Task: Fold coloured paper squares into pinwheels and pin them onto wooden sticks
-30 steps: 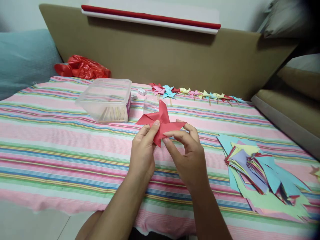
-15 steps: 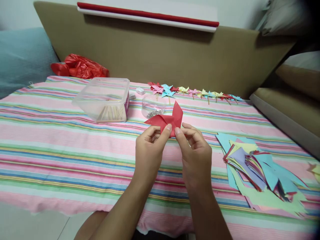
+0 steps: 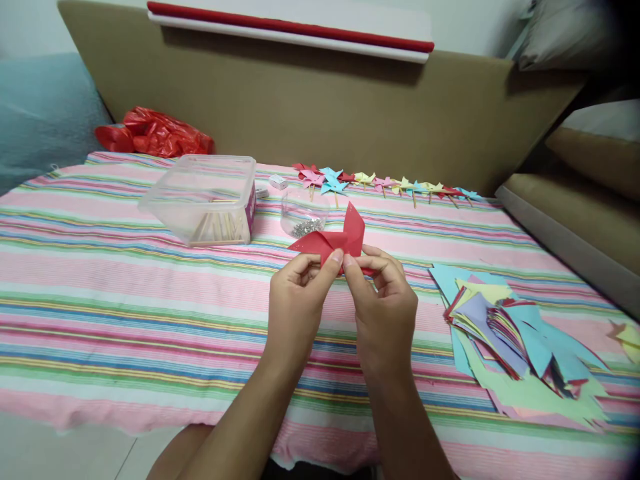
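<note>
Both hands hold a red paper pinwheel (image 3: 336, 238) up over the striped cloth (image 3: 125, 293). My left hand (image 3: 295, 303) pinches its lower left part between thumb and forefinger. My right hand (image 3: 385, 307) pinches the lower right part, fingers curled. Only the upper blades of the pinwheel show above the fingers; its lower part is hidden behind them.
A clear plastic box (image 3: 200, 200) with wooden sticks stands at the left. A small clear cup (image 3: 303, 215) holds shiny pins. A row of finished pinwheels (image 3: 380, 183) lies along the far edge. A pile of coloured cut paper (image 3: 515, 337) lies at the right. A red plastic bag (image 3: 155, 132) sits far left.
The pinwheel has been turned and folded closer between the fingers, so less of it shows. Both hands have drawn together and moved slightly away from me.
</note>
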`<state>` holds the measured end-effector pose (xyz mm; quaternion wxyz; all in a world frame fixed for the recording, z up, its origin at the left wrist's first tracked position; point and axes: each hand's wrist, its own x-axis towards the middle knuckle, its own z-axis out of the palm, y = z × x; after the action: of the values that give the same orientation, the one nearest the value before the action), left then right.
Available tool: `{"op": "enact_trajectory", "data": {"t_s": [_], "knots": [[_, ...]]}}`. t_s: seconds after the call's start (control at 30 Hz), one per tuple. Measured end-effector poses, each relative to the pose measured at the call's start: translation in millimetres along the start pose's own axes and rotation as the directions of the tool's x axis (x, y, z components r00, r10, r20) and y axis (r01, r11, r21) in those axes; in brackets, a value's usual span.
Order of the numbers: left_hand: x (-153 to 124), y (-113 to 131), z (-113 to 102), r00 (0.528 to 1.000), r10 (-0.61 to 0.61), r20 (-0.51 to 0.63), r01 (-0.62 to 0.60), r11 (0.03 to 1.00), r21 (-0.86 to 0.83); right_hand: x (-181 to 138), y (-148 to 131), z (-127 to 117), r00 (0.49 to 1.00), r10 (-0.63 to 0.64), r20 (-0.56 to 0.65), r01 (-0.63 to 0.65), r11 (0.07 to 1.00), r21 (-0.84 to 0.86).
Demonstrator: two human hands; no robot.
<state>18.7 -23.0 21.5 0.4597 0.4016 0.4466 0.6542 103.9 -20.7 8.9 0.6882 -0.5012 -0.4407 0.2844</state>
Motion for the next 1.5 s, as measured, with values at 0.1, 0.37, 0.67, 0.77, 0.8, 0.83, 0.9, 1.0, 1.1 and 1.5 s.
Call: {"op": "enact_trajectory", "data": {"t_s": [0.1, 0.37, 0.67, 0.77, 0.8, 0.83, 0.9, 1.0, 1.1, 1.5], "knots": [[0, -2, 1, 1.0, -0.019, 0.009, 0.019, 1.0, -0.019, 0, 0, 3, 1.0, 0.012, -0.026, -0.013, 1.0, -0.02], [2, -5, -2, 0.998, -0.027, 0.048, 0.032, 0.995, -0.093, 2, 1, 0, 1.0, -0.004, 0.005, 0.004, 0.999, -0.04], [4, -3, -7, 0.995, -0.046, 0.087, 0.052, 0.996, -0.072, 1, 0, -1, 0.999, -0.013, 0.041, 0.016, 0.998, -0.063], [5, -2, -6, 0.994, -0.087, 0.069, 0.096, 0.985, -0.146, 2, 0, -2, 0.997, -0.017, 0.076, 0.021, 0.999, -0.049], [5, -3, -6, 0.993, -0.103, 0.064, 0.113, 0.978, -0.176, 2, 0, -4, 0.995, -0.027, 0.091, 0.031, 0.998, -0.046], [5, -3, -6, 0.991, -0.118, 0.06, 0.128, 0.971, -0.201, 3, 0, -6, 0.992, -0.047, 0.115, 0.053, 0.997, -0.051], [7, -5, -6, 0.988, -0.141, 0.056, 0.15, 0.961, -0.231, 6, -1, -13, 0.974, -0.109, 0.201, 0.131, 0.986, -0.101], [8, -7, -8, 0.987, -0.144, 0.069, 0.156, 0.961, -0.227, 12, -2, -26, 0.912, -0.212, 0.352, 0.3, 0.929, -0.217], [6, -8, -9, 0.988, -0.124, 0.089, 0.137, 0.976, -0.169, 18, -3, -37, 0.871, -0.269, 0.411, 0.397, 0.878, -0.268], [3, -5, -9, 0.992, -0.124, 0.038, 0.128, 0.982, -0.136, 18, 0, -42, 0.964, -0.159, 0.215, 0.208, 0.951, -0.228]]}}
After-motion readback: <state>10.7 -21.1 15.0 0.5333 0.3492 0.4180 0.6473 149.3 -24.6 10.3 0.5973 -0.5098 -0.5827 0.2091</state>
